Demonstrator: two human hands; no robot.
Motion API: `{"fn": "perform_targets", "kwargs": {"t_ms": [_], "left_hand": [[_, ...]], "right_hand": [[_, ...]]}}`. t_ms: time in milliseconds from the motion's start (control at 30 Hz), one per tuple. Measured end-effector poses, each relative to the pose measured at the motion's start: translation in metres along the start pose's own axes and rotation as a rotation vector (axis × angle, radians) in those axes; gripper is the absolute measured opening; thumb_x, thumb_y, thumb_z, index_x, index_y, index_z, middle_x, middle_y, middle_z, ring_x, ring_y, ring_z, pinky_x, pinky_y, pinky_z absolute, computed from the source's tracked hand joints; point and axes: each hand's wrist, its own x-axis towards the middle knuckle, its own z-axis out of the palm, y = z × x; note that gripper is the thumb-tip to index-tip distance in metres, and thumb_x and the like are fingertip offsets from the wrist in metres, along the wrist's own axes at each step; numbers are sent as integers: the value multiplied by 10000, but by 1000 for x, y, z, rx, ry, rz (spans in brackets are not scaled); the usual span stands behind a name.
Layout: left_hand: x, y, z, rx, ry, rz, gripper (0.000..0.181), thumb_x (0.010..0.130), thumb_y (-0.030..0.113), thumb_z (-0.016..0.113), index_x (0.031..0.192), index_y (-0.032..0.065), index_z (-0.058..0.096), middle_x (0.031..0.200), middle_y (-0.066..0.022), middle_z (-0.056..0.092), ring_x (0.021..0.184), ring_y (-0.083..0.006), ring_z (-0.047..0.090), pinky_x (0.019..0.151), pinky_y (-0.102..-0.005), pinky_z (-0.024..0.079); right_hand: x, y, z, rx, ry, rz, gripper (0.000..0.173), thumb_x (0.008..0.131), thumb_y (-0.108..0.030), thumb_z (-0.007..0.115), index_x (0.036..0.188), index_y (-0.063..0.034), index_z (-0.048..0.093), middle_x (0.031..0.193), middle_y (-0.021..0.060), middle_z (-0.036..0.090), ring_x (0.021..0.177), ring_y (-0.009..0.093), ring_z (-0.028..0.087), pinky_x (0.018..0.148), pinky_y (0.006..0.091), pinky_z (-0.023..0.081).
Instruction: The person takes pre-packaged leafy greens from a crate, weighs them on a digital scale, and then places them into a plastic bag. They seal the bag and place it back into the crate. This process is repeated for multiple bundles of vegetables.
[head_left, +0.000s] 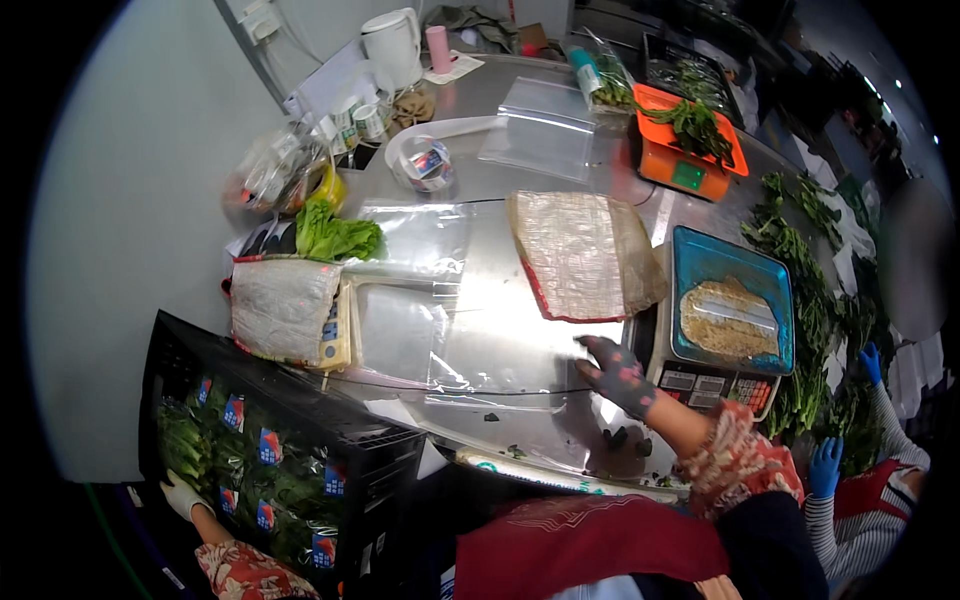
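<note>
My left hand (184, 496), in a white glove, is at the near left of a black plastic crate (300, 401). Its fingers touch or lie beside bagged leafy greens (182, 442); whether they grip is unclear. Clear bags with blue and red labels (268, 447) fill the crate. Over the steel table (517, 444) reaches my right hand (619, 377), in a dark patterned glove, fingers apart and holding nothing. Just beyond it lies a woven sack mat (574, 255) with red edging. To its right stands a digital scale (731, 300) with a dirty blue pan.
An orange scale (686, 142) holds loose greens. Clear plastic bags (397, 322) lie by a covered machine (285, 307), beneath lettuce (334, 232). A label roll (424, 163) and kettle (391, 49) stand farther back. Greens (795, 300) and a co-worker's blue-gloved hands (826, 466) are at right.
</note>
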Motion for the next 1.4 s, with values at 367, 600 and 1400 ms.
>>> {"fn": "perform_targets", "kwargs": {"t_ms": [367,600,1400], "left_hand": [[-203,262,-110,-1005,-364,949,444,932,139,494,1349,41,380,1383,-129,380,1266,-213,367,1052,-322,265],[-360,315,-192,-933,-508,1338,419,944,96,424,1352,16,368,1393,-107,383,1276,-195,361,1058,-326,265],[-959,209,-238,-167,-2526,974,659,884,310,557,1395,20,259,1319,-116,445,1145,-161,474,924,-295,383]], "right_hand": [[114,23,47,-628,-217,-23,446,761,-419,547,961,-29,629,875,160,615,870,326,588,758,417,460],[103,-33,126,83,-322,-77,407,766,-415,546,909,-48,648,808,158,625,820,324,608,720,417,475],[-430,327,-190,260,1115,864,486,870,-321,547,1241,-23,452,969,132,601,791,174,560,663,263,455]]}}
